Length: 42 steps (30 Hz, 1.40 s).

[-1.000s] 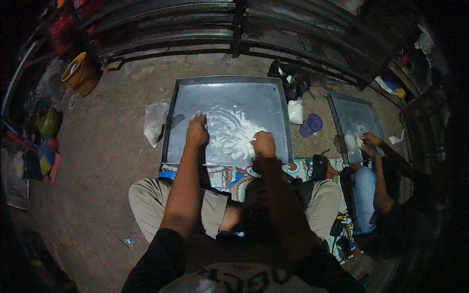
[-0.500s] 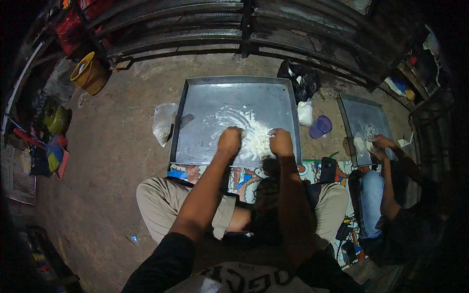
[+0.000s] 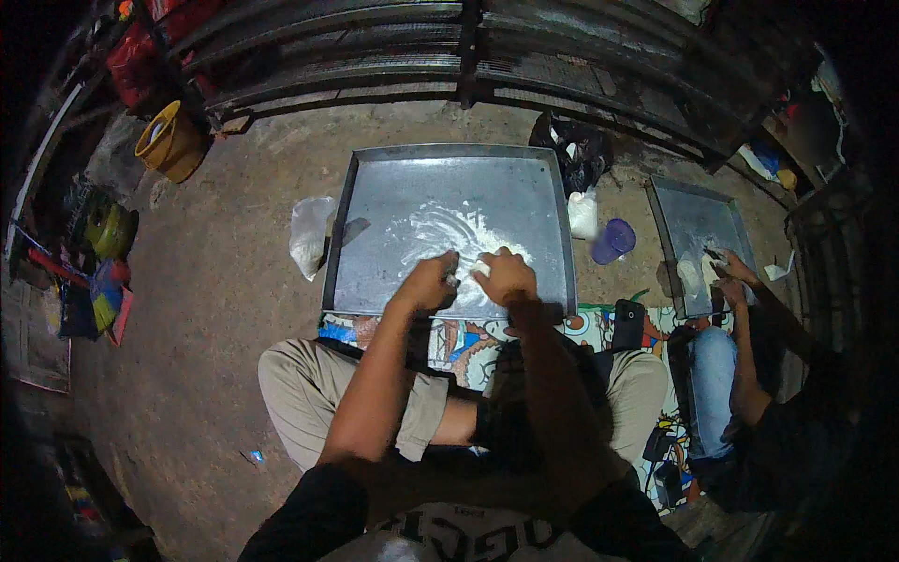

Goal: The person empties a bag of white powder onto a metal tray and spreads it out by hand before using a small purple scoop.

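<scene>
A large metal tray (image 3: 412, 183) lies before me, with white flour (image 3: 492, 242) smeared and scattered over its middle and right part. Low over the tray's near side, my left hand (image 3: 429, 285) is closed, and a bit of white dough (image 3: 452, 279) shows at its fingertips. My right hand (image 3: 509, 279) is close beside it, its fingers bent round a small white dough lump (image 3: 480, 269) at the thumb side. A narrow gap parts the two hands. The undersides of the fingers are hidden.
A clear bag of white powder (image 3: 311, 239) stands left of the tray. On the right are a white bag (image 3: 582, 215), a purple cup (image 3: 613, 242) and a black phone (image 3: 628, 325). Farther right, another person's hands (image 3: 735, 279) work in a smaller tray (image 3: 688, 201).
My hands have come closer together and nearer to me. The right hand has moved left and turned over, and white lumps now show at the fingers. The flour's right part is more covered.
</scene>
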Each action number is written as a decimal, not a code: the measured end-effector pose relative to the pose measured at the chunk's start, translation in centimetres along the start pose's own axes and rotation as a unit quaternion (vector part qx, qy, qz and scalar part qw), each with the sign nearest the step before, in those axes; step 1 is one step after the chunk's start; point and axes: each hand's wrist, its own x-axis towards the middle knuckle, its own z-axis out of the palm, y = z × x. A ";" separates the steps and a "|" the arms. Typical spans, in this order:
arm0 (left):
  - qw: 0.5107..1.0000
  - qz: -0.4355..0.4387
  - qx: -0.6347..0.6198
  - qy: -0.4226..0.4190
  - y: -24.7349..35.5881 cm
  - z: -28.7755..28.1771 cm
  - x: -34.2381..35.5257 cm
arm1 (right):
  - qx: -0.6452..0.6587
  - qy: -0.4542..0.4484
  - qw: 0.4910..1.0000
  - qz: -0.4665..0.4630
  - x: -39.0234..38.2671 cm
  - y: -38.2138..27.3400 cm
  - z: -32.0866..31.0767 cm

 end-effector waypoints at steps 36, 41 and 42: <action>0.958 0.173 0.229 0.016 -2.1 4.0 0.2 | -0.006 0.020 0.999 -0.047 -0.2 0.9 -0.1; 0.938 0.143 0.311 0.048 0.3 3.4 -0.3 | 0.004 0.059 0.998 0.002 -0.3 3.8 -0.5; 0.937 0.119 0.327 0.044 0.6 3.1 -0.2 | 0.012 0.060 0.998 0.027 -0.3 4.6 -0.8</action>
